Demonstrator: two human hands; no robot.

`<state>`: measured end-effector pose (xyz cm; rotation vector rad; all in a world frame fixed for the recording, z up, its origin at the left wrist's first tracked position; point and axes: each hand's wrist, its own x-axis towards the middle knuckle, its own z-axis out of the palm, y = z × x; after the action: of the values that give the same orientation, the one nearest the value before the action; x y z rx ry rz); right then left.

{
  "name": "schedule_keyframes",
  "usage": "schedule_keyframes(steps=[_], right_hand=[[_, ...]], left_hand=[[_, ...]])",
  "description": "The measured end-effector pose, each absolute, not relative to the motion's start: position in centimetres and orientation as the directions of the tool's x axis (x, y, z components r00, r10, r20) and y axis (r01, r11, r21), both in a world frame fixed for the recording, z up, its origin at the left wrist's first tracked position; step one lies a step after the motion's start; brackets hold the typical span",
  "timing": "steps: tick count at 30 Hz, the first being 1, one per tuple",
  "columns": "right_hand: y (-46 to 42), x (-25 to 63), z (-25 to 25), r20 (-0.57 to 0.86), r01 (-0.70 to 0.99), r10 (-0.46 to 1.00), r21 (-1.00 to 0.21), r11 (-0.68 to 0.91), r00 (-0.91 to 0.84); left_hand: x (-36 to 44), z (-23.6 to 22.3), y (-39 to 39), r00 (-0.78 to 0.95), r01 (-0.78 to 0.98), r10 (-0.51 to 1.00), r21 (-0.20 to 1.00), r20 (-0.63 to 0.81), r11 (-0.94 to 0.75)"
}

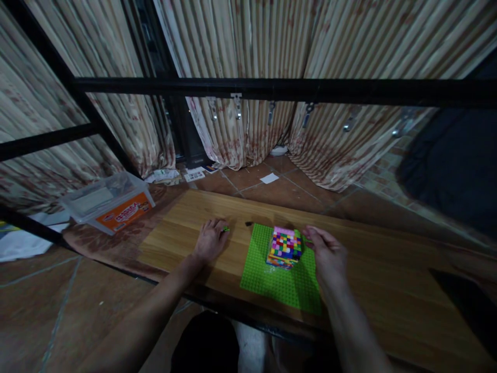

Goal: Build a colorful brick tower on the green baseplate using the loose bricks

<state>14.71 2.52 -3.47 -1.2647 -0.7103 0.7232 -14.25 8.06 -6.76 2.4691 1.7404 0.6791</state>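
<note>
A multicoloured block of small toy bricks (286, 245) stands on a bright green studded baseplate (267, 282). My left hand (209, 239) rests on the table to the left of the plate, fingers curled, with a small green brick (225, 229) showing at the thumb and fingertips. Just right of the block, my right hand (329, 254) is over the plate's right side, thumb and fingers pinched together. What lies in that pinch is too small and dim to make out. One small dark piece (248, 224) lies on the wood by the plate's upper left corner.
The wooden table (174, 228) is long and narrow. At its left end stands a clear plastic box (128, 207) with an orange label. A black frame bar (272, 92) with hanging metal clips crosses beyond the table, before striped curtains (256, 46). A dark flat object (466, 305) lies at right.
</note>
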Motion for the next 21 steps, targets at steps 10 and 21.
schedule_keyframes(steps=[10, 21], right_hand=[[2.6, 15.3, -3.6, 0.052, -0.059, 0.802, -0.992, 0.108, 0.595], [2.6, 15.5, -3.3, 0.056, -0.083, 0.805, -0.988, 0.129, 0.591]], left_hand=[[-12.1, -5.3, 7.9, 0.261, 0.879, 0.926, 0.331, 0.271, -0.344], [-7.5, -4.1, 11.3, 0.362, 0.818, 0.901, 0.383, 0.238, -0.429]])
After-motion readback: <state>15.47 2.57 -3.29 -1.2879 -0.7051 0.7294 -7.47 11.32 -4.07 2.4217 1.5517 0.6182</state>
